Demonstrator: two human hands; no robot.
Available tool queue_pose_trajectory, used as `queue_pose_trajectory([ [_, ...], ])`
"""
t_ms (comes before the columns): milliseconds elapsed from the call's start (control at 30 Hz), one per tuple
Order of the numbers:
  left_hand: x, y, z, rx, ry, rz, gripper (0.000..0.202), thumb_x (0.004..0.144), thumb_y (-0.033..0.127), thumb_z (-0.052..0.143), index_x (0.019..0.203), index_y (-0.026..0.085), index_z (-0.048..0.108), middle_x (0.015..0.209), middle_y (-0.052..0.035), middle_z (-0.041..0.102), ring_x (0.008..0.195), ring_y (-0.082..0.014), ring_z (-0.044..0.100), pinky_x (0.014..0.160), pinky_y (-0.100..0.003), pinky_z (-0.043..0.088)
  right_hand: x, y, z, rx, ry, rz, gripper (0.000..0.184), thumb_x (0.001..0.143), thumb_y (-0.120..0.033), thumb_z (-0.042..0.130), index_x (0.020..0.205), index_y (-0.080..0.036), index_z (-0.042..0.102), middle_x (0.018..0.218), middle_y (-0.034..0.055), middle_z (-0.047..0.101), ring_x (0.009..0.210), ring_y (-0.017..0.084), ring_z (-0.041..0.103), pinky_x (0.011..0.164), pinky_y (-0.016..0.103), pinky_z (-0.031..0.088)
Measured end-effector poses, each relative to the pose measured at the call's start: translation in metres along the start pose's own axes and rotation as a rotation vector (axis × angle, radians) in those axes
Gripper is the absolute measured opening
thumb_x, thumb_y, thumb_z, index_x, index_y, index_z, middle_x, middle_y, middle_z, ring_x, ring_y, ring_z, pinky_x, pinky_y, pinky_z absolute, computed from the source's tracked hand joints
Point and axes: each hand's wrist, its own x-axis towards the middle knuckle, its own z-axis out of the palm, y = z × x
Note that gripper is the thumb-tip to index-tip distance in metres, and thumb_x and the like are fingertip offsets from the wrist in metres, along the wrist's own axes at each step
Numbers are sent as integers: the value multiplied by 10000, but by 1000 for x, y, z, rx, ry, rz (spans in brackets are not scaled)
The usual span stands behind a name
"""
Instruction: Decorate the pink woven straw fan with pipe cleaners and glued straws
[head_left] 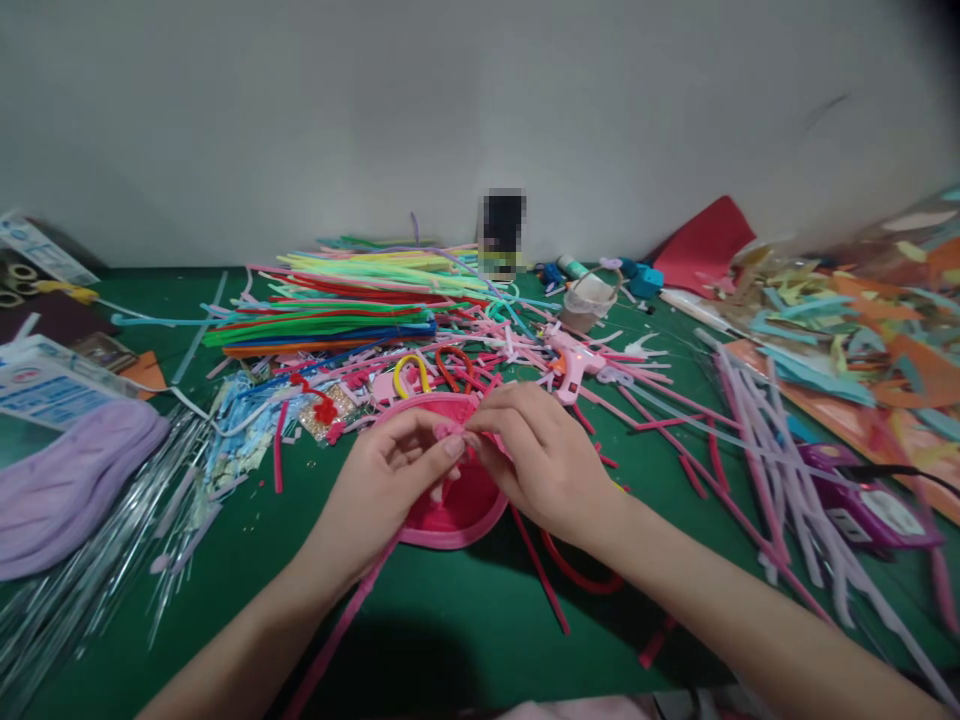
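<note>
My left hand (386,480) and my right hand (544,455) meet over a round, bright pink piece with a lighter pink rim (457,538). Thumb and forefinger of the left pinch a small curled pink piece (446,432), which looks like bent pipe cleaner. The right fingertips close on its other side, touching the left ones. Partly covered by both hands, the round piece shows mainly at its front and top. A long pink strip (349,620) runs from near its left edge toward the front of the table.
Bundles of coloured pipe cleaners (337,310) lie behind the hands. A pink glue gun (574,365) and a small basket (590,300) stand beyond. Purple shapes (82,480) and silvery strips (97,560) lie left. A purple device (862,500) and paper scraps (847,330) are right.
</note>
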Motion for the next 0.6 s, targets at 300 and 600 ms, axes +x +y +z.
queue_pose_trajectory([
  [300,-4,2,1,278,192,297,66,818,269,687,806,204,693,830,-13,687,719,-145,616,631,-215,487,3,-10,-3,62,60,23,108,947,-108,476,963,-161,569,873,117,652,827,225,588,726,372,525],
  [600,-7,-2,-5,459,185,546,69,868,194,643,835,237,686,823,8,679,791,-140,611,725,-232,471,2,-19,-4,205,76,132,75,948,-117,498,953,-168,553,865,106,643,828,215,589,721,357,514],
])
